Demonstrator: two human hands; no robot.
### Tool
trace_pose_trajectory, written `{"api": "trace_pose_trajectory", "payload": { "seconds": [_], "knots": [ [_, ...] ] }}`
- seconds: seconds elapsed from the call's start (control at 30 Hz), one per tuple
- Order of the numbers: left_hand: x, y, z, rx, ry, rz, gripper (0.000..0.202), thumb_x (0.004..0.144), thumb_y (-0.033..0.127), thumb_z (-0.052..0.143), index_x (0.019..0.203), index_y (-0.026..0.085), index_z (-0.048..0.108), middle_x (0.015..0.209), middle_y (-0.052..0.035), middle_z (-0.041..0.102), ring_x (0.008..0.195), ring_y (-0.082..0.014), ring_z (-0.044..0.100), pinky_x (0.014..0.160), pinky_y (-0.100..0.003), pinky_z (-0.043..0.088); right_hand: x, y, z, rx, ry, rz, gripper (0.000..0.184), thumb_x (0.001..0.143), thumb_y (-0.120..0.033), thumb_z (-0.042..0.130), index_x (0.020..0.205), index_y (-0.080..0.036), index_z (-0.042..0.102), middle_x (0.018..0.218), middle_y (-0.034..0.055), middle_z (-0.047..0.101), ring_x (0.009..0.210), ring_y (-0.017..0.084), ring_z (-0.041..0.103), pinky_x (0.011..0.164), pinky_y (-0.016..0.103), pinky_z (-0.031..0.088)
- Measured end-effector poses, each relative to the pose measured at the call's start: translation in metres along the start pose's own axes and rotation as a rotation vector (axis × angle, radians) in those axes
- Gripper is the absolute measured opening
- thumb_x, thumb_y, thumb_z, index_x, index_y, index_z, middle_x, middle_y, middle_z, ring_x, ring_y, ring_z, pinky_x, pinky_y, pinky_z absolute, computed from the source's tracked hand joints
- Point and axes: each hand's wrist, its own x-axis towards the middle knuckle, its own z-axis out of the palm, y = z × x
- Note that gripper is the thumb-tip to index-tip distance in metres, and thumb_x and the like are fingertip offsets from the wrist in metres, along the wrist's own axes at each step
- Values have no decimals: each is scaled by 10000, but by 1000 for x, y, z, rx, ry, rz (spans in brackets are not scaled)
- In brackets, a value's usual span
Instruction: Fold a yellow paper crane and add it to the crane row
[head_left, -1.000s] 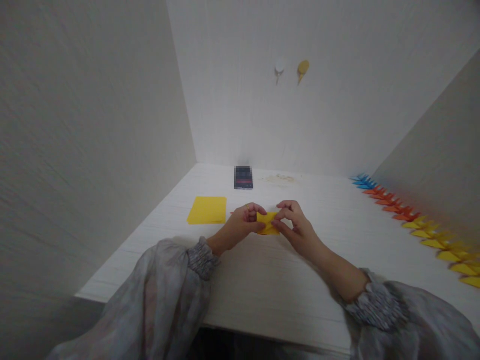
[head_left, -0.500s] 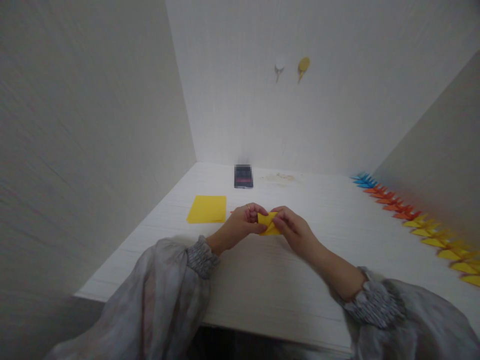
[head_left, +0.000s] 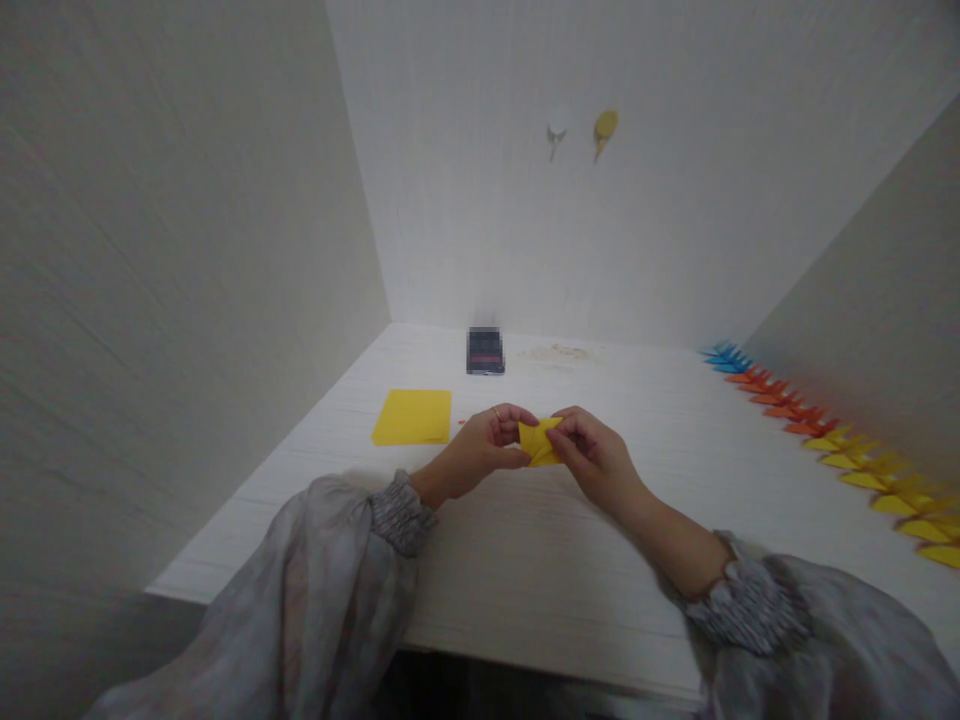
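Note:
Between my two hands is a small piece of folded yellow origami paper [head_left: 537, 443], with crease lines on the side that shows. My left hand [head_left: 487, 440] pinches its left edge between thumb and fingers; a ring is on one finger. On the other side, my right hand [head_left: 596, 450] grips the right part, its thumb lying on the paper's face. The fingertips behind the paper are hidden. Left of my left hand lies a stack of square yellow paper [head_left: 412, 416] on the white table [head_left: 540, 570].
A dark phone-like device [head_left: 485, 352], partly blurred out, stands near the back wall. Along the right side runs a row of folded paper cranes, blue [head_left: 726, 358], orange [head_left: 780, 400] and yellow [head_left: 877, 475]. Two hooks, white [head_left: 556, 131] and yellow [head_left: 605, 126], are on the wall.
My right hand has shifted slightly up and right, and its fingers are bent a little differently. More of the folded yellow paper's face shows now. My left hand has barely moved.

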Motion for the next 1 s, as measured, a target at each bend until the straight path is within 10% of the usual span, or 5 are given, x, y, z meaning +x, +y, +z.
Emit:
{"api": "trace_pose_trajectory", "payload": {
  "seconds": [1.0],
  "knots": [
    [1,-1,2,86,46,35,362,565,92,674,859,164,475,811,-8,582,782,-107,563,722,-260,434,0,-2,6,55,69,140,211,766,-374,509,665,-189,497,728,37,559,598,129,507,524,255,418]
  ]
}}
